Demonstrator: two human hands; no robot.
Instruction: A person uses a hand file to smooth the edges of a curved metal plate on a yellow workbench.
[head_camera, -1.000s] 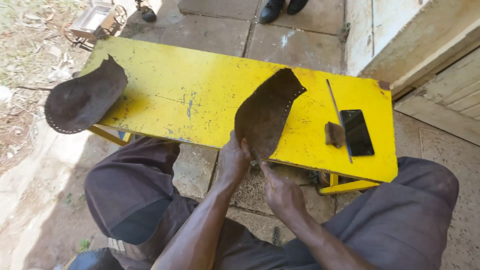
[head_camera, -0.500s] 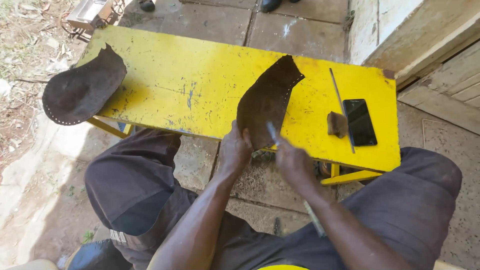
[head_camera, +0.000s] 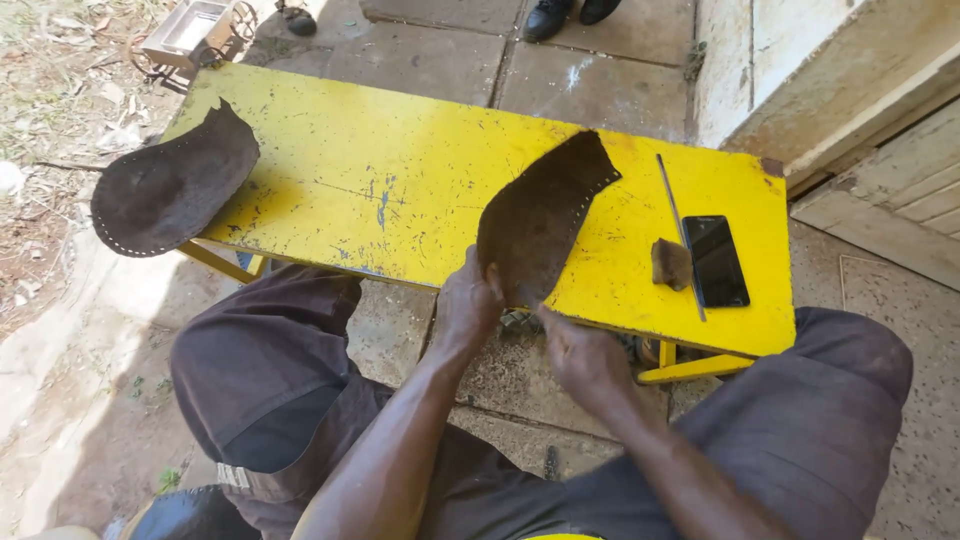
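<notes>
A dark brown leather piece (head_camera: 542, 215) with punched edge holes lies on the yellow bench (head_camera: 400, 190), its near end over the front edge. My left hand (head_camera: 468, 305) pinches that near end. My right hand (head_camera: 585, 358) sits just below and right of it, fingers curled at the leather's lower tip; what it holds is hidden. A second, rounder leather piece (head_camera: 170, 185) hangs over the bench's left end.
A black phone (head_camera: 716, 260), a small brown block (head_camera: 671, 264) and a thin metal rod (head_camera: 680, 230) lie at the bench's right end. Someone's black shoes (head_camera: 570, 12) stand beyond the bench. A metal tray (head_camera: 192, 28) sits far left. A wooden wall rises at right.
My right hand has dropped from beside the leather to below its near tip. The left hand keeps its pinch on the leather. The view has shifted slightly.
</notes>
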